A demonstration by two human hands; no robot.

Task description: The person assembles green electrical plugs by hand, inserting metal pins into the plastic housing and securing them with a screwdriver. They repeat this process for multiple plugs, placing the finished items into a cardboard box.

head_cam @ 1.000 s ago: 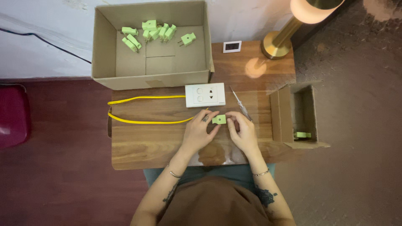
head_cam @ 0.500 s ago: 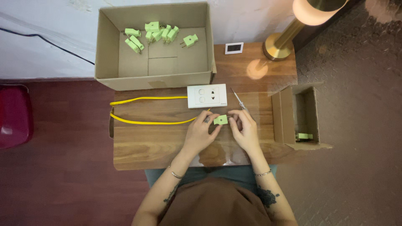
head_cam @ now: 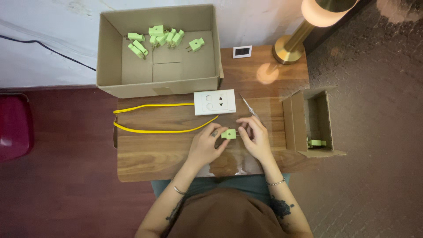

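Green plug (head_cam: 228, 134) pinched between L hand (head_cam: 206, 145) and R hand (head_cam: 254, 138) above wooden worktop (head_cam: 150, 150), both grips closed on it, near white socket plate (head_cam: 214, 102) w/ yellow cable (head_cam: 154, 131); step judged mid-assembly, next needing screwdriver (head_cam: 247, 105).

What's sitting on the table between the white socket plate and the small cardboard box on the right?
In the head view, a thin screwdriver-like tool lies on the wooden table between the white socket plate and the small box; otherwise bare wood.
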